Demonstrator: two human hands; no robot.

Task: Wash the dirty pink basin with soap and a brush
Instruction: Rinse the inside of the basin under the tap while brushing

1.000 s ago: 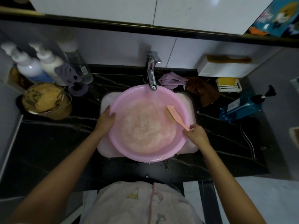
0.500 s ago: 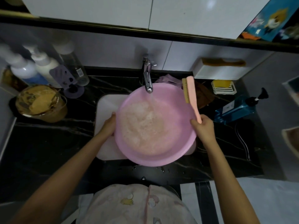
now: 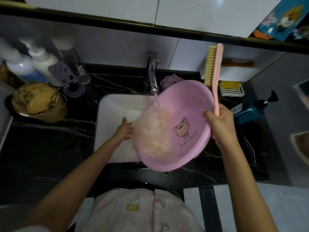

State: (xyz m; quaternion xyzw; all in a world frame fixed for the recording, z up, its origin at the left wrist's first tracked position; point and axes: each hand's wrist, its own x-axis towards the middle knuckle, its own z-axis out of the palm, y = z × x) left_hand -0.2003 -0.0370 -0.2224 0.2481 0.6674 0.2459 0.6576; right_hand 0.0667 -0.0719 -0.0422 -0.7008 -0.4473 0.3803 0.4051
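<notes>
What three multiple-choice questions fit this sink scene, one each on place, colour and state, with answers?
1. Where is the brush? A) lying inside the pink basin B) upright in the right hand, by the basin's raised rim C) out of sight
2. What colour is the brush handle? A) pink B) blue C) black
3. What is the faucet doing? A) shut off B) swung aside, dry C) running into the tilted basin

Answers: B, the right hand grips its handle, head up; A, the handle matches the basin; C, a stream falls from the spout into the basin.
</notes>
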